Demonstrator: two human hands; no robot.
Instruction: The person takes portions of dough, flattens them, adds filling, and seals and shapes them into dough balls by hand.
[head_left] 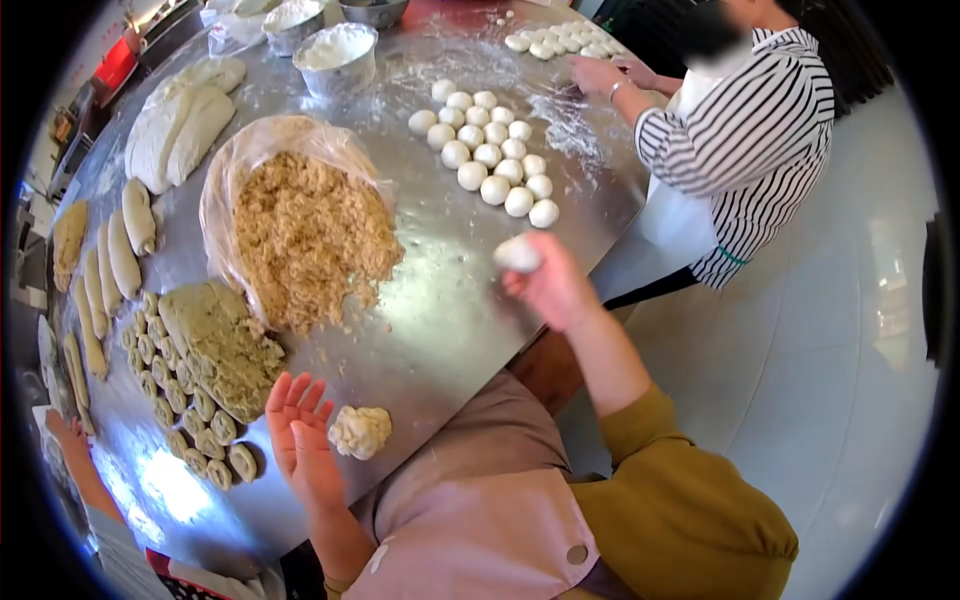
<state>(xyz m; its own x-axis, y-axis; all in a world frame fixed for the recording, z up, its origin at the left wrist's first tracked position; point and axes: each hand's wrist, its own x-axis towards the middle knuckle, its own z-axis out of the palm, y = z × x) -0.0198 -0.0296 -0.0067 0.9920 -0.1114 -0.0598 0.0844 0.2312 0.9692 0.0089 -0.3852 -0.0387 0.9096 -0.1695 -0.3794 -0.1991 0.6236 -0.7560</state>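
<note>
Right hand [556,284]: fingers pinching a white ball [517,254], near the ball cluster [487,155]! | Left hand [304,440]: fingers parted, nothing held, beside the dough lump [361,432] | Done: cluster rounded on the table [450,330] | Apparently remaining: lump, crumbly mound [305,225]

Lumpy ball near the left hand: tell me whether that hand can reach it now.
Likely yes: the left hand is open and looks empty, the lumpy ball lies close beside it on the table, and nothing shows between them.

Dough balls [487,155] right of mixture [310,235], on table [450,300]
</note>
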